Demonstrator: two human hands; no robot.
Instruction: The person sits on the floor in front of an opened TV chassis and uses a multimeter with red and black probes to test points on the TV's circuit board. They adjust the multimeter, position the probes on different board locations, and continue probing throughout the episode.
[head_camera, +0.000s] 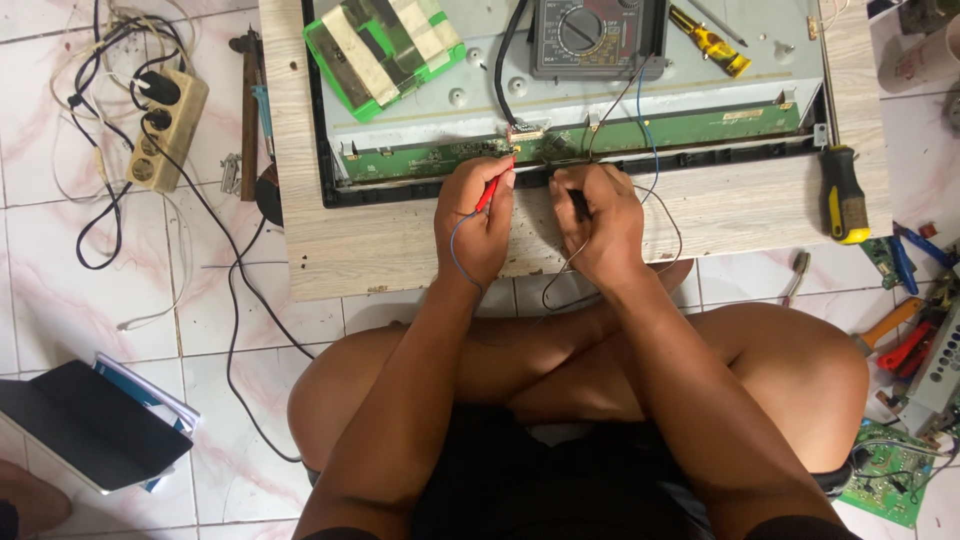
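Left hand (478, 222) closed around red probe (491, 189), tip on long green circuit strip (570, 142) at frame centre. Right hand (598, 226) just beside it, closed around black probe (579, 204), tip at same strip's lower edge. Strip lies along bottom of opened flat panel (640, 95) on low wooden table (400, 250). Multimeter (597, 35) at top centre, on panel. Yellow-black screwdriver (843, 195) at table's right edge. Power strip (165, 130) on tiled floor, upper left. Person sits cross-legged.
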